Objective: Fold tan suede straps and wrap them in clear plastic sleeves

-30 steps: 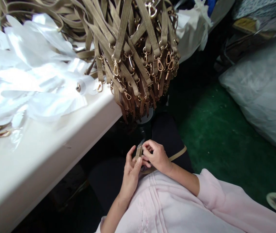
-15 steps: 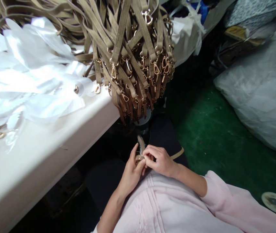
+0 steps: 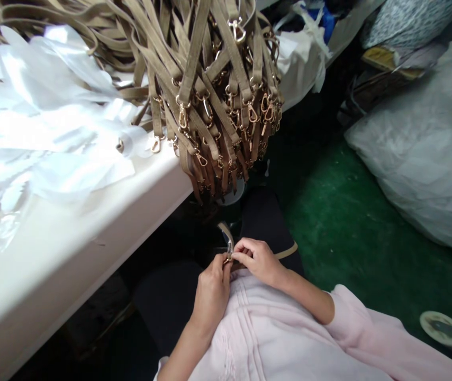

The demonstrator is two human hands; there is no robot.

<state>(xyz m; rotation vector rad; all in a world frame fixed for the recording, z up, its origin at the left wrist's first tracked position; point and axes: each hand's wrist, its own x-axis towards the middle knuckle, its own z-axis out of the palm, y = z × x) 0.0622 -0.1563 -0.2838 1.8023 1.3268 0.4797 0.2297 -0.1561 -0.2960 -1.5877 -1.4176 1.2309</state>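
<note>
Low over my lap, my left hand (image 3: 212,288) is closed around a brown strap (image 3: 237,266) near its gold metal end. My right hand (image 3: 258,259) pinches at the same spot, its fingertips touching a strip (image 3: 226,230) that stands up from between the hands and looks partly wrapped in clear film. Part of a tan strap (image 3: 287,251) shows across my dark trouser leg, to the right of my right hand. The fingers hide most of the metal piece.
Many brown straps with gold clasps (image 3: 194,69) hang over the corner of the white table (image 3: 130,211). White film pieces (image 3: 51,121) lie at the left. A big translucent bag (image 3: 424,143) rests on the green floor (image 3: 329,206).
My left hand has turned, and its raised finger has curled in around the strap end. The upright strip leans more to the left. The whole view has shifted slightly.
</note>
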